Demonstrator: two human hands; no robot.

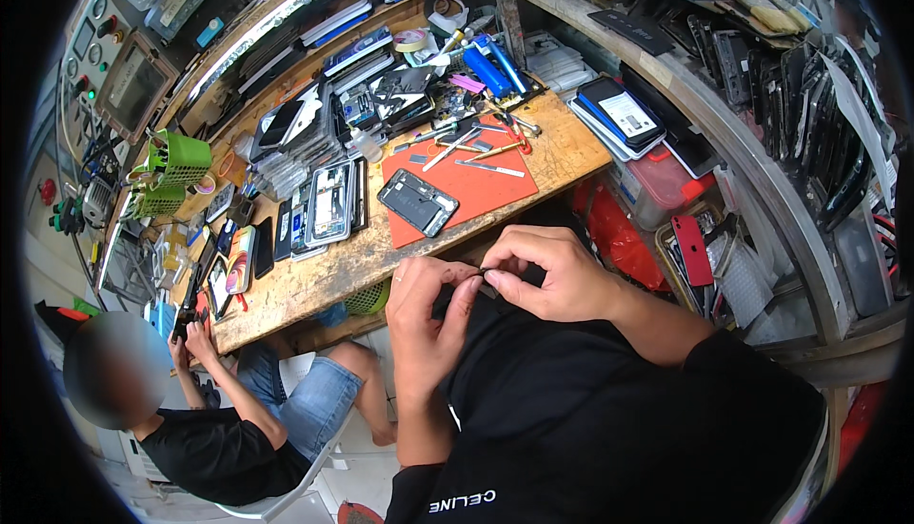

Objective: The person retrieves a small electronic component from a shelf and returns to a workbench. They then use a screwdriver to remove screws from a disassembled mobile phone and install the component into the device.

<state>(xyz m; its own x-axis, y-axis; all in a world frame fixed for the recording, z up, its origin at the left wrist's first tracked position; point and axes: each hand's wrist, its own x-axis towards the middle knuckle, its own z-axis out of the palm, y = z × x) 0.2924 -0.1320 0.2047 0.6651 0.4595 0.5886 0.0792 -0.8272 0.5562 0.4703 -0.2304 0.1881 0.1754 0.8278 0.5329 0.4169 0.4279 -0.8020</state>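
My left hand (pixel 425 313) and my right hand (pixel 550 275) meet in front of my chest, just off the bench's near edge. Both are closed in a pinch, fingertips almost touching, on a small dark piece (pixel 484 273) too small to name. Beyond them an opened phone (pixel 417 203) lies on an orange-red mat (pixel 495 181), its dark inside facing up. Tweezers (pixel 490 168), a thin metal blade (pixel 451 149) and red-handled pliers (pixel 521 136) rest on the mat farther back.
Left on the wooden bench (pixel 562 160) stand stacked phone parts (pixel 328 202) and green baskets (pixel 179 158). A co-worker (pixel 219 443) sits at left, holding something dark. To the right are a red phone (pixel 692 250), a lidded box (pixel 657 184) and a shelf frame (pixel 762 181).
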